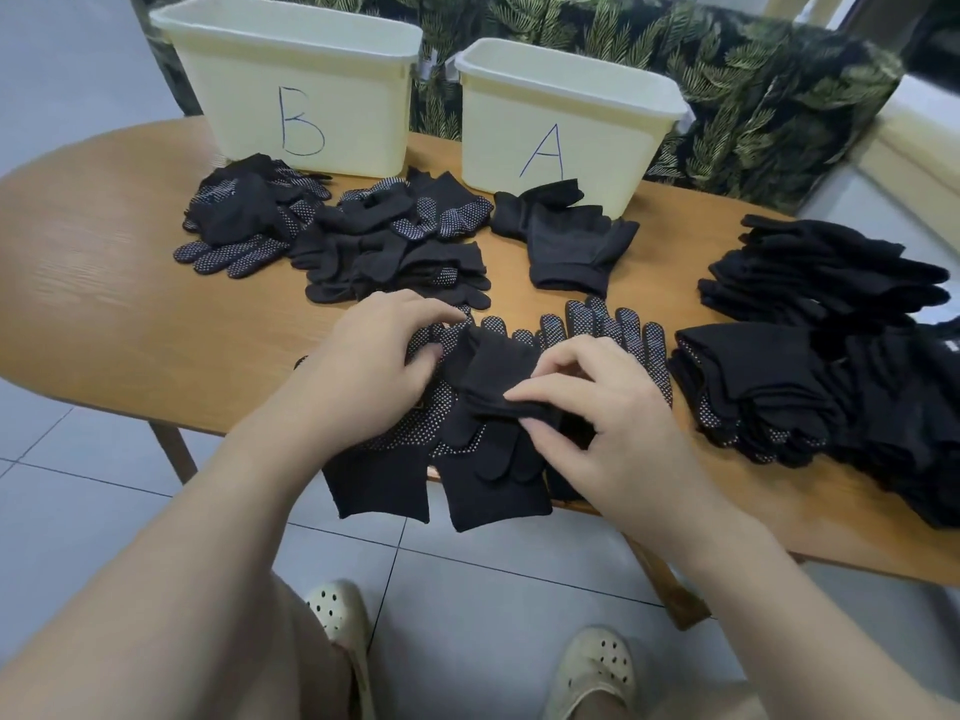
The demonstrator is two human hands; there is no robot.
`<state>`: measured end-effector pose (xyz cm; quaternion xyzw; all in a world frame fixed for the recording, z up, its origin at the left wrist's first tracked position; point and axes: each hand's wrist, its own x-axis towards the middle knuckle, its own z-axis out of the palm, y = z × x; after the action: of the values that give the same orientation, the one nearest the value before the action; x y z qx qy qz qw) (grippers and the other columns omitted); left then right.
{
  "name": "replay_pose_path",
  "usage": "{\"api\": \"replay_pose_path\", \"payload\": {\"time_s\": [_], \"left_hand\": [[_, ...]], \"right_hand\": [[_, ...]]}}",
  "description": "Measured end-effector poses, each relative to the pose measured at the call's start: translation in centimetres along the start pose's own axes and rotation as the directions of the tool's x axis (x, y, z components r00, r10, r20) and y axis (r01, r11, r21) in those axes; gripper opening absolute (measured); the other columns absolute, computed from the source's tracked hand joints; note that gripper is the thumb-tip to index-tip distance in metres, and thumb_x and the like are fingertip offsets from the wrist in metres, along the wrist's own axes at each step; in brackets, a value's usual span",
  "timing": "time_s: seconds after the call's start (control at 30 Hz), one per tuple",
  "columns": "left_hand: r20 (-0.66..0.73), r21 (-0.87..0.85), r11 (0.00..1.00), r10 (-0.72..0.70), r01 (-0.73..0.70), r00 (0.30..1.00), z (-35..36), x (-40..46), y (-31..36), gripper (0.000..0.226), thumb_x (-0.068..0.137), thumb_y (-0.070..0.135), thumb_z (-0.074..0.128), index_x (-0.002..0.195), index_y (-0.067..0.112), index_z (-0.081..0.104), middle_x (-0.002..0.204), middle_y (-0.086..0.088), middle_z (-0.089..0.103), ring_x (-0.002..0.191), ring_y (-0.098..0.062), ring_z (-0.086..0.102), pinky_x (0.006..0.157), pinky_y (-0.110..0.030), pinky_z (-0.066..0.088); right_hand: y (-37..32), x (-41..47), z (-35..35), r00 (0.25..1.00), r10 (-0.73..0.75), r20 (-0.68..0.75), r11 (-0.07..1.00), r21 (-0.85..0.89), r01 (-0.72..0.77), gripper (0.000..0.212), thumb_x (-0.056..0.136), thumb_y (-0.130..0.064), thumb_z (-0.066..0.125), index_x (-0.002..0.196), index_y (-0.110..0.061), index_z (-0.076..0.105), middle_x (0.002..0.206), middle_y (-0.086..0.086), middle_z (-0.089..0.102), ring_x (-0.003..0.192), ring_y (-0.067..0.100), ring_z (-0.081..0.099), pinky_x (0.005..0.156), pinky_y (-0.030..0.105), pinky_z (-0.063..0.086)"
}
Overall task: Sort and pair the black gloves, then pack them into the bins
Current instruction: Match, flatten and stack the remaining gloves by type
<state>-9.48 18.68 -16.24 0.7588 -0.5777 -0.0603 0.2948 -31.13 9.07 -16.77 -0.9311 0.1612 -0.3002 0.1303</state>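
1. Cream perforated clogs (pixel 340 613) sit lowest in view on the grey tiled floor (pixel 493 574), partly covered by the person's forearms.
2. Both hands work at the near edge of the wooden table (pixel 104 262). Between them lies a folded plain black glove (pixel 496 379), on top of dotted black gloves (pixel 467 433) whose cuffs hang over the table edge.
3. How many dotted gloves lie there is hard to tell: the hands and the folded glove cover their middles.
4. The right hand (pixel 597 407) has curled fingers, thumb and fingertips pinching the near edge of the folded glove.
5. The left hand (pixel 374 356) has bent fingers pressing on the dotted gloves just left of the folded one; whether it pinches anything cannot be told.
6. Beyond the hands lies a mixed heap of gloves (pixel 400 241), a smaller dotted heap (pixel 249 215) to its left, and plain gloves (pixel 571 241) to its right, touching bin A (pixel 566 116).
7. Bin B (pixel 291 85) stands left of A; their insides are out of sight.
8. Stacked gloves (pixel 810 366) at the right are cut off by the frame edge.
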Motion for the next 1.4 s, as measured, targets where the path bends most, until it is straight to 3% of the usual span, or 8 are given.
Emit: {"api": "replay_pose_path", "payload": {"time_s": [0.17, 0.43, 0.63, 0.73, 0.87, 1.03, 1.2, 1.4], "left_hand": [[-0.081, -0.121, 0.99, 0.067, -0.076, 0.994, 0.3, 0.6, 1.4, 0.028, 0.104, 0.029, 0.054, 0.125, 0.027, 0.072, 0.125, 0.013, 0.066, 0.114, -0.004, 0.055, 0.1, -0.023, 0.038], [0.065, -0.021, 0.997, 0.074, -0.073, 0.995, 1.6, 1.4, 1.5, 0.032, 0.099, 0.037, 0.063, 0.13, 0.034, 0.07, 0.145, 0.009, 0.057, 0.139, -0.008, 0.044, 0.109, -0.018, 0.025], [0.069, -0.014, 0.999, 0.043, -0.042, 0.997, 1.9, 1.6, 1.3, 0.029, 0.095, 0.032, 0.069, 0.124, 0.027, 0.073, 0.134, 0.009, 0.063, 0.127, -0.012, 0.054, 0.104, -0.023, 0.034], [0.051, -0.033, 0.999, 0.041, -0.04, 0.998, 2.1, 1.8, 1.3, 0.024, 0.093, 0.029, 0.072, 0.116, 0.028, 0.076, 0.125, 0.011, 0.065, 0.121, -0.013, 0.058, 0.105, -0.033, 0.042], [0.041, -0.053, 0.999, 0.006, -0.004, 0.999, 2.0, 1.7, 1.4, 0.02, 0.091, 0.028, 0.075, 0.11, 0.026, 0.076, 0.119, 0.015, 0.063, 0.116, -0.007, 0.056, 0.095, -0.023, 0.037], [0.075, -0.035, 0.999, 0.025, -0.022, 0.997, 1.5, 2.1, 1.6, 0.026, 0.09, 0.025, 0.075, 0.116, 0.027, 0.072, 0.117, 0.015, 0.063, 0.117, -0.007, 0.053, 0.094, -0.022, 0.035], [0.135, -0.012, 0.997, 0.077, -0.077, 0.988, 1.6, 2.6, 2.4, 0.026, 0.09, 0.017, 0.068, 0.113, 0.029, 0.071, 0.1, 0.011, 0.063, 0.106, -0.014, 0.05, 0.1, -0.038, 0.039], [0.184, 0.01, 0.996, 0.083, -0.086, 0.979, 2.0, 2.8, 3.0, 0.02, 0.093, 0.047, 0.06, 0.092, 0.027, 0.062, 0.091, 0.01, 0.059, 0.094, -0.014, 0.048, 0.089, -0.037, 0.036]], "right_hand": [[0.0, -1.0, 0.7, 0.999, -0.024, 0.047, 0.997, -0.074, 0.027, 0.017, 0.087, -0.017, 0.071, 0.103, -0.02, 0.076, 0.097, -0.002, 0.058, 0.09, 0.021, 0.054, 0.081, 0.043, 0.043], [-0.4, -1.2, 0.1, 0.994, 0.033, 0.105, 0.998, 0.041, -0.037, 0.029, 0.091, -0.047, 0.064, 0.1, -0.021, 0.075, 0.099, -0.009, 0.06, 0.094, 0.015, 0.057, 0.09, 0.039, 0.042], [-0.2, 1.4, 0.0, 0.979, 0.105, -0.176, 0.993, 0.071, -0.094, 0.012, 0.095, -0.021, 0.065, 0.099, -0.013, 0.074, 0.117, 0.004, 0.06, 0.107, 0.021, 0.057, 0.096, 0.044, 0.045], [-0.1, 2.0, 0.5, 0.997, 0.019, -0.07, 1.0, -0.01, -0.02, 0.016, 0.096, -0.022, 0.061, 0.096, -0.016, 0.075, 0.111, -0.001, 0.067, 0.104, 0.019, 0.062, 0.093, 0.043, 0.044], [0.8, 0.3, 0.5, 0.999, 0.037, 0.036, 0.997, -0.07, -0.034, 0.014, 0.092, -0.025, 0.063, 0.092, -0.019, 0.075, 0.099, -0.009, 0.071, 0.097, 0.018, 0.066, 0.088, 0.042, 0.044], [2.1, -2.4, -0.2, 0.988, 0.155, -0.005, 0.988, -0.016, -0.156, 0.02, 0.09, -0.026, 0.067, 0.106, -0.023, 0.077, 0.117, -0.012, 0.072, 0.114, 0.007, 0.064, 0.099, 0.036, 0.044], [2.4, -3.8, -0.2, 0.985, 0.17, -0.016, 0.985, 0.005, -0.17, 0.027, 0.089, -0.023, 0.069, 0.115, -0.024, 0.075, 0.128, -0.013, 0.069, 0.123, 0.004, 0.06, 0.104, 0.034, 0.043], [2.1, -3.6, -0.3, 0.984, 0.18, -0.007, 0.984, 0.002, -0.18, 0.025, 0.09, -0.027, 0.063, 0.113, -0.024, 0.074, 0.126, -0.013, 0.068, 0.121, 0.006, 0.059, 0.104, 0.036, 0.042]]}}
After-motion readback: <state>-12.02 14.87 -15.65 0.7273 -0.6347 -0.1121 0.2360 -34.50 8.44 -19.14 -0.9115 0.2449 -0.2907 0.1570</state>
